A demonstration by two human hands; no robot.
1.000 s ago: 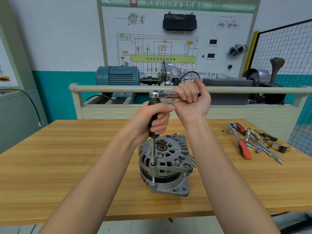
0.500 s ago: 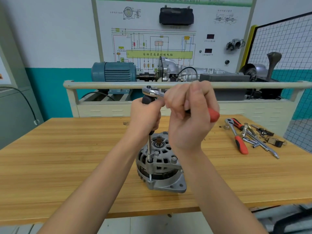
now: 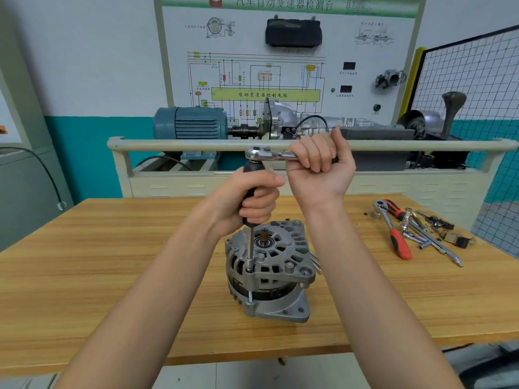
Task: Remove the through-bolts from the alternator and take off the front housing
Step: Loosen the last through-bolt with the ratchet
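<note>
Now the right hand (image 3: 318, 164), fist closed on the ratchet handle (image 3: 271, 155), has swung back behind the alternator (image 3: 269, 270), the left hand (image 3: 252, 200) gripping the black driver handle (image 3: 250, 192), so the through-bolt (image 3: 249, 297) looks mid-loosening.

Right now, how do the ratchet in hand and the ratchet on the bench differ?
The held ratchet is raised level above the alternator, gripped by the right hand; the bench ratchet lies flat, untouched. The held one tops a driver; the bench one's head is bare. Both have chrome heads.
</note>
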